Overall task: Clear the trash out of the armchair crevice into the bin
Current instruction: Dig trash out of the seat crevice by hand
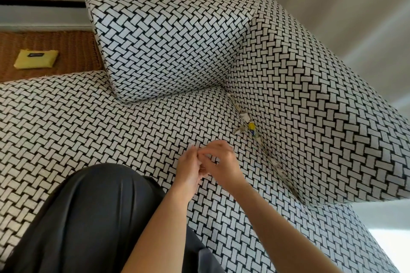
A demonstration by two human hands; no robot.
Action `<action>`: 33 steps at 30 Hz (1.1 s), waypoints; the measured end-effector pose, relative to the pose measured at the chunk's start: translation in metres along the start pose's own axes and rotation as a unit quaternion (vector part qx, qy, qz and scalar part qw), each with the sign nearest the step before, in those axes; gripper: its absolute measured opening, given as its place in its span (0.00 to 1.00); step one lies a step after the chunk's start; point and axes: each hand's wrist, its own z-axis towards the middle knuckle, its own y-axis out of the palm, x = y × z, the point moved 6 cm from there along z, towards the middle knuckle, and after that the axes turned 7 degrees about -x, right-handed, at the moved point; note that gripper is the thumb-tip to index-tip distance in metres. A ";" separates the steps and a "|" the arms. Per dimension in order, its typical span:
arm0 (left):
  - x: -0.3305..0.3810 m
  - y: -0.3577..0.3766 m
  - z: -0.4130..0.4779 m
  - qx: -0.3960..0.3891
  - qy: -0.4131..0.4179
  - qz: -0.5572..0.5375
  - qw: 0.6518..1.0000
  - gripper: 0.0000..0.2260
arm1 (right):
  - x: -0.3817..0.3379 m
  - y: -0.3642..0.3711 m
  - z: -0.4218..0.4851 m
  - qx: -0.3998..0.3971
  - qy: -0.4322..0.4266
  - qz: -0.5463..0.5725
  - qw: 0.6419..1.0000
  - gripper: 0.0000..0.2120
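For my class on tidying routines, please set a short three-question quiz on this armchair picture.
1. True or false: the crevice holds scraps.
2. What colour is the pouch on the wicker surface? A yellow, B red, C green.
3. Fill in: the left hand and right hand meet above the ____ cushion.
Key: 1 true; 2 A; 3 seat.

Wedged along the armchair crevice (264,146), between seat cushion (106,126) and side arm (315,104): pale crumpled paper scraps (245,115) strung in a line, some poking out, others sunk deep. Around the middle, a small yellow-and-blue wrapper (252,128), tucked among the white bits. Black-and-white basket-weave upholstery on both sides.
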 end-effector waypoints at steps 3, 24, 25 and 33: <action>0.002 -0.004 0.001 0.042 0.002 0.005 0.999 0.13 | 0.036 -0.029 0.007 0.064 0.105 0.018 0.992 0.11; 0.001 0.007 -0.002 -0.008 -0.010 0.049 0.999 0.23 | 0.010 0.001 0.004 -0.054 0.133 0.025 0.989 0.01; 0.002 0.006 -0.002 -0.005 -0.010 0.043 0.999 0.25 | 0.011 0.003 0.004 -0.055 0.134 0.029 0.989 0.01; 0.010 -0.009 -0.001 0.081 0.036 0.009 0.996 0.10 | 0.055 -0.044 0.026 -0.007 0.173 0.008 0.985 0.11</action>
